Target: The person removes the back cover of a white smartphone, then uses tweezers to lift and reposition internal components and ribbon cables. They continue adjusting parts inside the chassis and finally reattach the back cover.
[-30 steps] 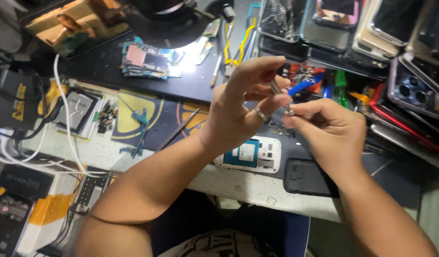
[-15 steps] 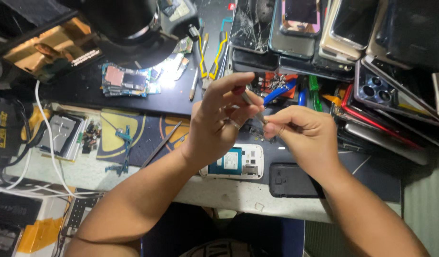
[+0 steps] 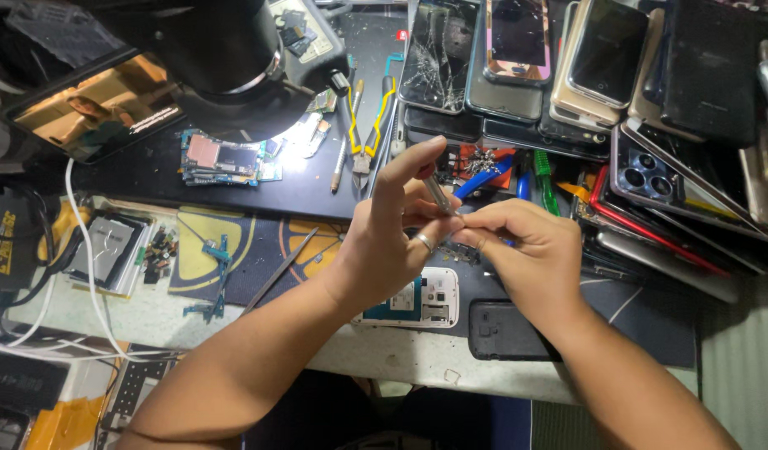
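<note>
Two bare hands meet above the cluttered work surface (image 3: 384, 358). The left hand (image 3: 392, 237), with one silver ring on a finger, is pinched shut on a thin grey metal tool (image 3: 440, 198) that slants up between thumb and forefinger. The right hand (image 3: 525, 250) is closed too, its fingertips pressed together just beside the tool's lower end; what it grips is too small to tell.

Directly beneath the hands lie two phone parts: one opened white phone body with exposed blue board (image 3: 417, 302) and, just beside it to the right, one dark grey plastic back cover (image 3: 505, 331). One pair of yellow-handled pliers (image 3: 363, 125) lies on the black mat (image 3: 309, 196), near one small stack of circuit boards (image 3: 221, 158). A heap of well over six used smartphones (image 3: 600, 67) fills the upper right, one with a cracked screen.
</note>
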